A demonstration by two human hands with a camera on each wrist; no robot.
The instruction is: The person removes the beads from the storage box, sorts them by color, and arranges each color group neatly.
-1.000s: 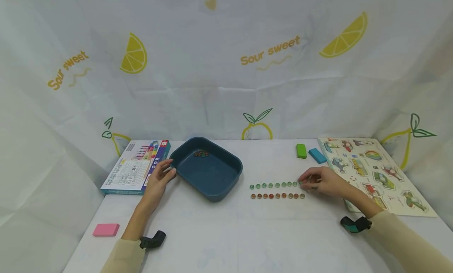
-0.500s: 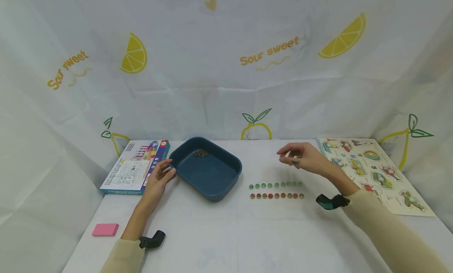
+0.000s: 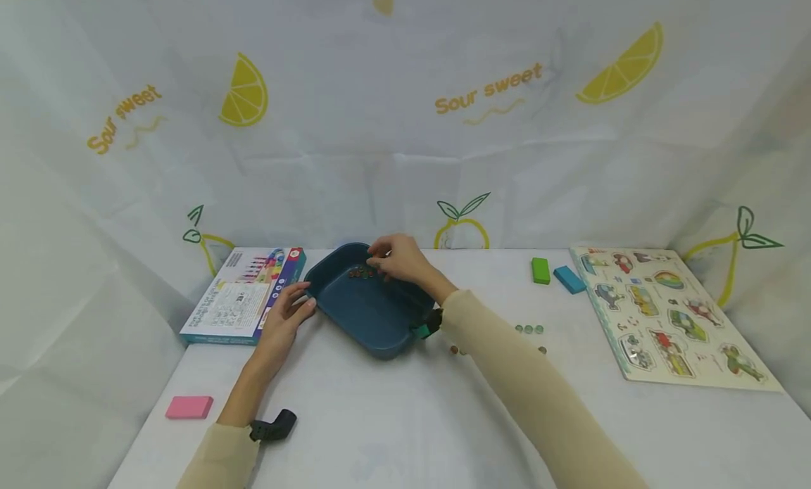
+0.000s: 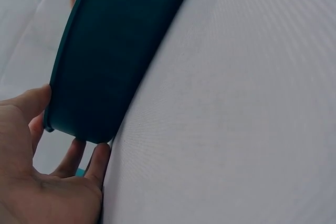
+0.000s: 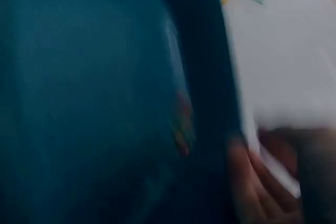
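Note:
A dark blue rectangular basin stands on the white table, several red and green glass marbles gathered at its far left end. My left hand holds the basin's left corner, thumb against the side and fingers against the end wall in the left wrist view. My right hand reaches over the far side of the basin, fingertips beside those marbles; no marble shows in its fingers. My right forearm covers most of two rows on the table, leaving a few green marbles and red marbles visible. The right wrist view is blurred.
A picture box lies left of the basin, with a pink block nearer me. A green block, a blue block and a picture puzzle board lie to the right. A printed white curtain hangs behind.
My right hand has left the right end of the green marble row and crossed leftward through the air to the basin. My left hand has stayed at the basin's corner.

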